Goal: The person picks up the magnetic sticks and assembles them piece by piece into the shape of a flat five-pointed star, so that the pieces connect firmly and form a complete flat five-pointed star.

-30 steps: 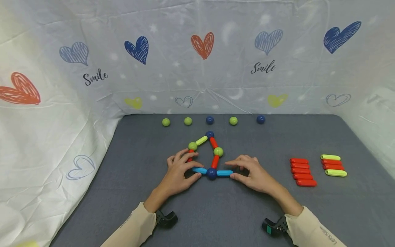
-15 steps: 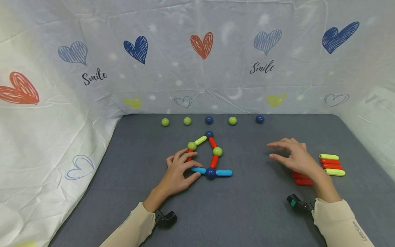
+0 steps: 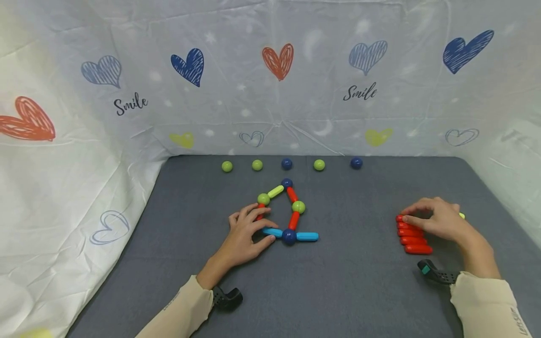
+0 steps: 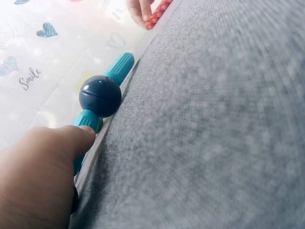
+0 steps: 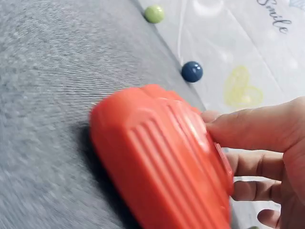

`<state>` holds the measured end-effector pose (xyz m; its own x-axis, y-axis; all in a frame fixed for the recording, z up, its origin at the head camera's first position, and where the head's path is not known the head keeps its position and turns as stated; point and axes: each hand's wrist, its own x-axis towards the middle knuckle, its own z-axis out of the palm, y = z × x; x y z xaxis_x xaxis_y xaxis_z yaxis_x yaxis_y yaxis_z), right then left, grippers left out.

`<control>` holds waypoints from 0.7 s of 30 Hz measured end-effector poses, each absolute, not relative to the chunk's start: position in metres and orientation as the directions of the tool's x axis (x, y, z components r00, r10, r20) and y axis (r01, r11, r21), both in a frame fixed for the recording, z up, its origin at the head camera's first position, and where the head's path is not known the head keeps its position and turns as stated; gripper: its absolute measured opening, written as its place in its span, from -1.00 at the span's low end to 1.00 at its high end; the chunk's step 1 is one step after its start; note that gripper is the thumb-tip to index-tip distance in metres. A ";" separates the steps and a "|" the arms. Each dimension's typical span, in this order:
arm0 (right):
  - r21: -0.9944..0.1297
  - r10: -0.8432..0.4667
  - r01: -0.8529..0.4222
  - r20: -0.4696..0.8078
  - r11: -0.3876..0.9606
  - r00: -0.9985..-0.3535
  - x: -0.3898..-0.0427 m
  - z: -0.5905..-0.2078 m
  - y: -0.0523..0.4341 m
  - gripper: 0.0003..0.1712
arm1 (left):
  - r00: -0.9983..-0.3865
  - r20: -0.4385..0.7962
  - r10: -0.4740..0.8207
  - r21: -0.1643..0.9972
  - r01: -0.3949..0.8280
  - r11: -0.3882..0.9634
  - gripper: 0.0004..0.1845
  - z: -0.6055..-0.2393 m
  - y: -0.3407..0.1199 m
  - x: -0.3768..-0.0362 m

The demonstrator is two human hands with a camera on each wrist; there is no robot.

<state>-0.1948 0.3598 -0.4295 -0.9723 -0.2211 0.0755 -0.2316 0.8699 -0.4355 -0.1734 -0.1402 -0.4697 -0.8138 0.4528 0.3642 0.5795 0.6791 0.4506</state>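
The right hand (image 3: 439, 220) is resting over the far end of a stack of red rods (image 3: 412, 237), its fingers curling onto the topmost rod (image 3: 401, 218) at the stack's far edge; the right wrist view is showing a thumb (image 5: 257, 126) pressing against that ribbed red rod, so the hand is pinching it. The rods are lying side by side with their long axes running left to right, straight under the fingertips, with the remaining ones lying nearer the person than the hand. The left hand (image 3: 245, 234) is well apart from them, sitting at the half-built figure, its thumb and fingers curling round the left blue rod (image 3: 272, 232) that is joining the dark blue ball (image 3: 289, 236). That ball is also carrying a second blue rod (image 3: 307, 236) pointing towards the right hand. Each red rod is short, round-ended and glossy, lying flat on the grey tabletop (image 3: 359, 281).
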 end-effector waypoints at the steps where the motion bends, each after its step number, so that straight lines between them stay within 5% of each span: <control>1: -0.438 -0.220 -0.229 0.071 0.870 -0.973 -0.196 -0.430 0.359 -0.77 | -0.814 0.363 0.453 0.454 0.579 0.677 -0.83 -0.470 -0.140 -0.173; 7: -0.427 -0.238 -0.259 0.102 0.866 -0.966 -0.200 -0.433 0.337 -0.74 | -0.814 0.362 0.455 0.470 0.581 0.665 -0.84 -0.469 -0.141 -0.173; 16: -0.398 -0.337 -0.459 0.339 0.795 -0.878 -0.199 -0.440 0.275 -0.82 | -0.804 0.369 0.465 0.464 0.593 0.657 -0.88 -0.470 -0.142 -0.172; 21: -0.407 -0.366 -0.487 0.342 0.773 -0.866 -0.195 -0.444 0.251 -0.76 | -0.796 0.370 0.479 0.459 0.605 0.651 -0.88 -0.470 -0.142 -0.172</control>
